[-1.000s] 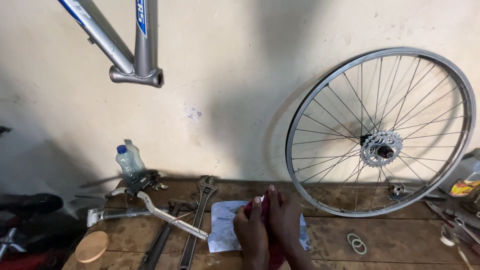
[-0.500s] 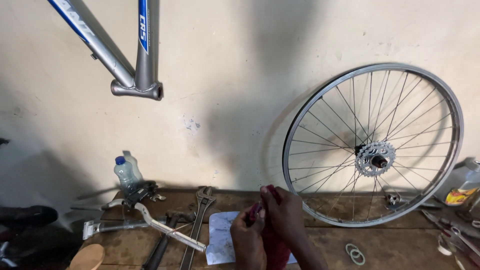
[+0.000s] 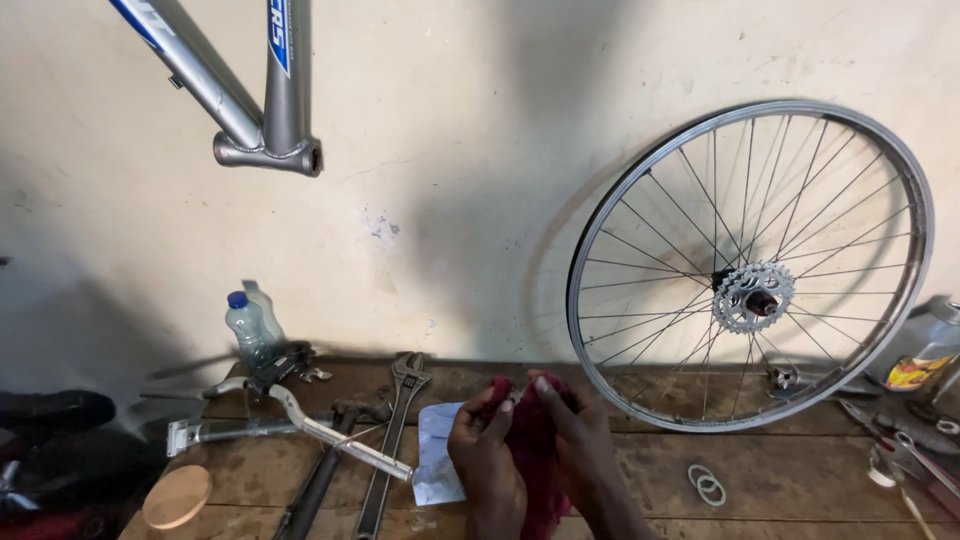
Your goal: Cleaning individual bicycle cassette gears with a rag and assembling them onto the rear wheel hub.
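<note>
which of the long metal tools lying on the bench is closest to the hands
The adjustable wrench, lying lengthwise just left of the white paper beside the left hand. The hammer lies further left.

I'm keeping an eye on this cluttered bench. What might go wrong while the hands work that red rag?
The left hand and right hand pinch a small part in the red rag; dropped, it might vanish among the tools. The wheel only leans on the wall and may roll if bumped. The two small rings lie loose near the right forearm and might get swept off.

I see a crumpled dark red rag (image 3: pixel 530 450) bunched upright between both hands, above the white paper (image 3: pixel 435 465).
</note>
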